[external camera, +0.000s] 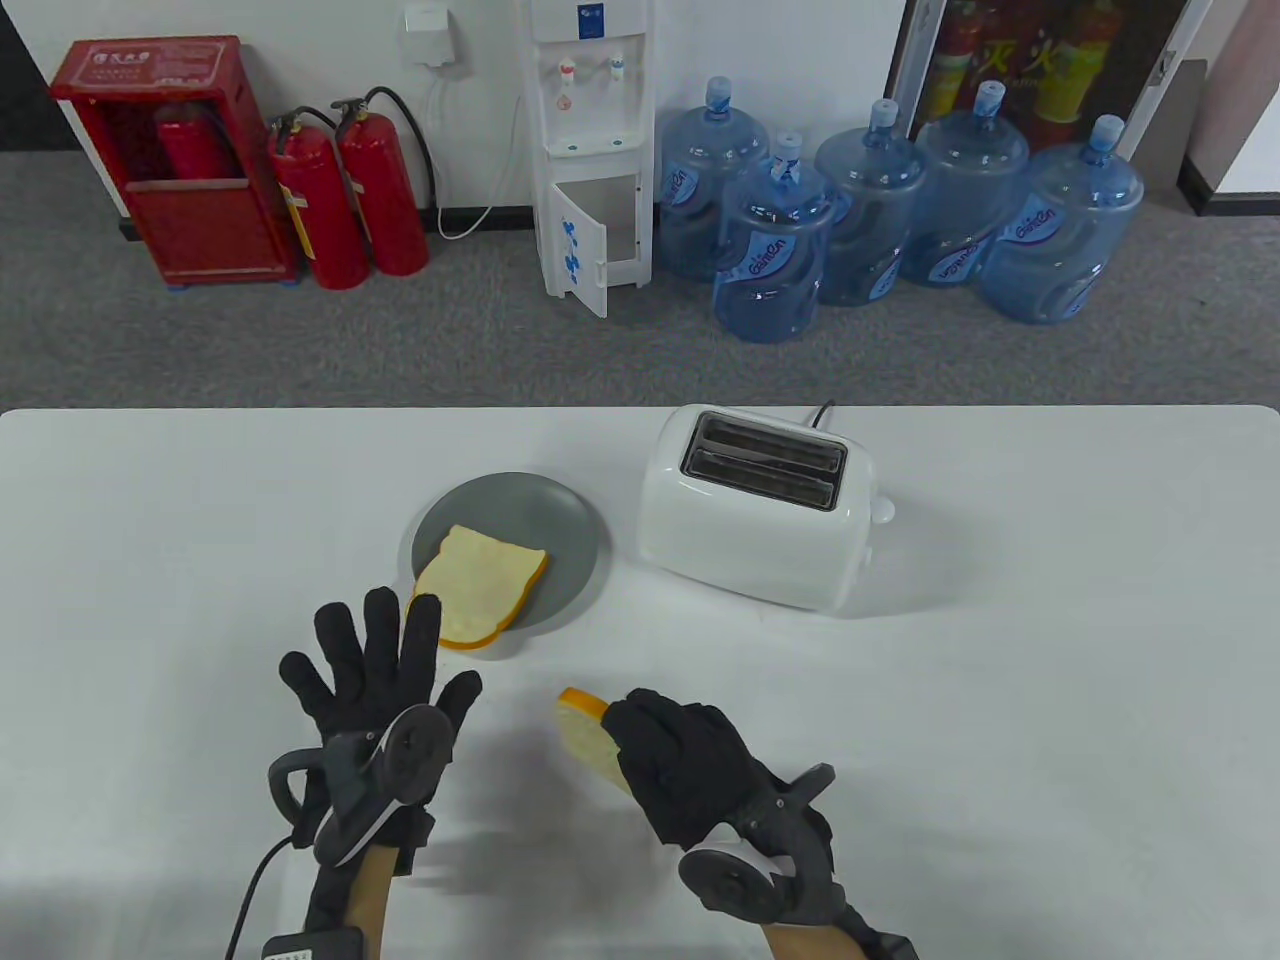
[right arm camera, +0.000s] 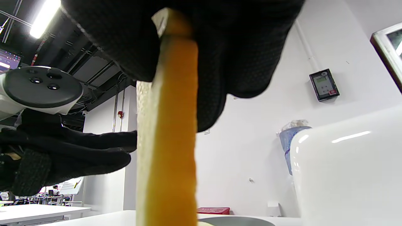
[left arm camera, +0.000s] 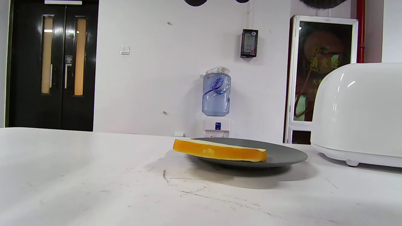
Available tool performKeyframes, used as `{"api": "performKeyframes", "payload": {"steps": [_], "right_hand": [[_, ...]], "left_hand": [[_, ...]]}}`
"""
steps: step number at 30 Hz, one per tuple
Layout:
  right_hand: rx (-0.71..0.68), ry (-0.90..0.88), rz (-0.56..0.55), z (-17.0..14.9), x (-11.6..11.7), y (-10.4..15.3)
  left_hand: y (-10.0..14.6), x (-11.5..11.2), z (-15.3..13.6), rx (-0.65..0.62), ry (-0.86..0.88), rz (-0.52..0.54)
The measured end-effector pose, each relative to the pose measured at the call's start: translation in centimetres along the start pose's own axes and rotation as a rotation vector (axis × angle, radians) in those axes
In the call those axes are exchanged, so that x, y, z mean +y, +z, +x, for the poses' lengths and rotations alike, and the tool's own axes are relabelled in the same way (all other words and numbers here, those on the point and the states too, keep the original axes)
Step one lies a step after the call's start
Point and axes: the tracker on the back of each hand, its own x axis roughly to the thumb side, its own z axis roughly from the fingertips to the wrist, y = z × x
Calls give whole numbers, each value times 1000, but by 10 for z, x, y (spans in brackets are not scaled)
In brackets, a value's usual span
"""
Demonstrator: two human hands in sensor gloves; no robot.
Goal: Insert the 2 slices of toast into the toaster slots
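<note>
A white two-slot toaster point(external camera: 755, 520) stands at the table's middle right, both slots empty; its side shows in the left wrist view point(left arm camera: 358, 113) and the right wrist view point(right arm camera: 348, 175). One toast slice point(external camera: 480, 588) lies on a grey plate point(external camera: 540, 505), overhanging its near rim, also seen edge-on point(left arm camera: 220, 150) on the plate point(left arm camera: 282, 155). My right hand point(external camera: 680, 765) grips the second slice point(external camera: 585, 735) on edge; it fills the right wrist view point(right arm camera: 168, 141). My left hand point(external camera: 375, 665) hovers with fingers spread, just short of the plate, holding nothing.
The toaster's lever knob point(external camera: 882, 510) points right, its cord trailing off the far edge. Water bottles point(external camera: 775, 250), a dispenser point(external camera: 590, 150) and fire extinguishers point(external camera: 345, 195) stand on the floor beyond the table.
</note>
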Motion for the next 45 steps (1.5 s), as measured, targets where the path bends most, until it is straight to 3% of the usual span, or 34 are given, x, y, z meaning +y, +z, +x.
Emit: {"api": "performKeyframes", "payload": {"steps": [9,17,35,45], "right_hand": [[-5,11,-16,0,-20,-25],[30,-4,-63,-14,-55,-60],[259,13,-197,-79,-131,-124],[405,-51,-193,-120,-140,-156]], "left_hand": [[-2,-2,-3,6,7,-22],[-2,-2,1,-13,-3,-23],[-2,0,4,-20,-18,-54],[-6,-5,3,-22,-66,-85]]}}
